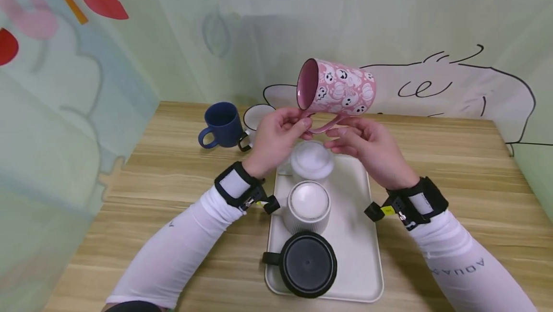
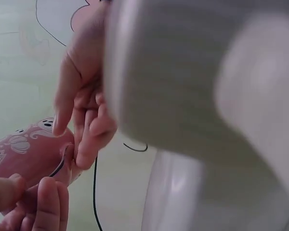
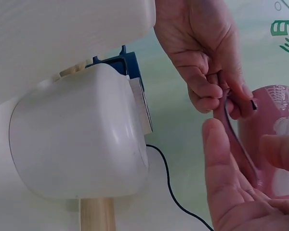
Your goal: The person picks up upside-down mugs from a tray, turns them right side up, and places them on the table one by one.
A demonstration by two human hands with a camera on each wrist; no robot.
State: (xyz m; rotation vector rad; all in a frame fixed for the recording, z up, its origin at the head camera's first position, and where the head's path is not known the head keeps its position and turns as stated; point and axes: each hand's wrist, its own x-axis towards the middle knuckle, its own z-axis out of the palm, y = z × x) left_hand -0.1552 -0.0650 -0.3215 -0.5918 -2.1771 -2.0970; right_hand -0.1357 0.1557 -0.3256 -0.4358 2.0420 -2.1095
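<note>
A pink mug (image 1: 345,89) with white ghosts and pumpkins lies sideways in the air, its dark-edged mouth facing left and its handle (image 1: 328,126) hanging down. My left hand (image 1: 278,134) pinches that handle near the rim end, between thumb and fingers. At the handle's base end is my right hand (image 1: 367,146), its fingers loosely extended close beside the handle and thumb apart from them (image 3: 245,192). Below the hands, a white mug (image 1: 312,161), a ribbed white mug (image 1: 308,201) and a black mug (image 1: 307,264) stand upside down in a row on a tray (image 1: 354,254).
A dark blue mug (image 1: 223,125) stands upright at the back left of the wooden table (image 1: 449,168). Beside it, a white mug with a black handle (image 1: 258,115) is partly hidden by my left hand. A printed cloth backdrop (image 1: 268,29) rises behind the table.
</note>
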